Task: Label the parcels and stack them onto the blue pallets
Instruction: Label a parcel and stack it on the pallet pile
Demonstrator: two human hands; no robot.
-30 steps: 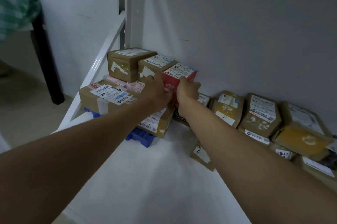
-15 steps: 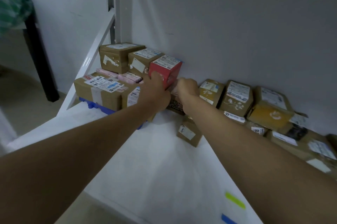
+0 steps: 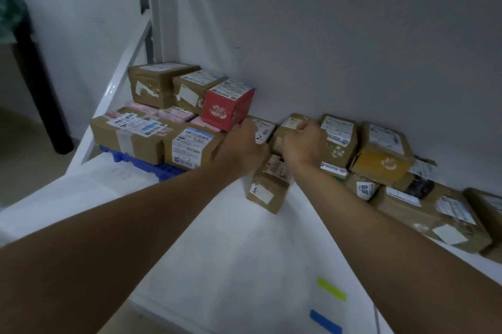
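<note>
A red box (image 3: 228, 108) stands on top of the stacked brown parcels (image 3: 190, 149) that cover the blue pallet (image 3: 141, 163) in the back left corner. My left hand (image 3: 241, 144) is at the red box's lower right corner, its fingertips touching it. My right hand (image 3: 304, 143) curls over a small brown parcel (image 3: 284, 134) just right of the stack, against the wall. A labelled parcel marked "2" (image 3: 263, 130) lies between my two hands. Another small brown parcel (image 3: 269, 187) leans below my right wrist.
A row of loose brown parcels (image 3: 380, 154) runs along the grey wall to the right. The white shelf surface (image 3: 217, 238) carries a green strip (image 3: 331, 289) and a blue strip (image 3: 325, 321) near its front. A white frame post (image 3: 152, 7) rises at the left.
Both hands held the red box on the stack before. My right hand has left it and moved right onto the small brown parcel; my left hand slid down to the box's lower corner.
</note>
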